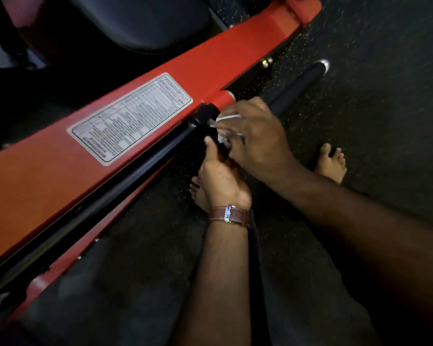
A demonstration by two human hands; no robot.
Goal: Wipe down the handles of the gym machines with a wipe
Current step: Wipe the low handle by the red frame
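A black handle (298, 86) with a chrome end cap (323, 63) juts out from the red machine arm (48, 176) toward the upper right. My right hand (256, 138) holds a white wipe (224, 139) against the base of the handle, its fingers curled over it. Just below, my left hand (220, 176), a brown watch strap on its wrist, grips the black bar, its thumb up beside the wipe. Its other fingers are hidden behind the bar and my right hand.
A white maintenance label (130, 118) sits on the red arm. A dark seat pad (140, 21) lies beyond it. Dark speckled rubber floor (375, 101) spreads to the right. My bare feet (331, 164) stand under the handle.
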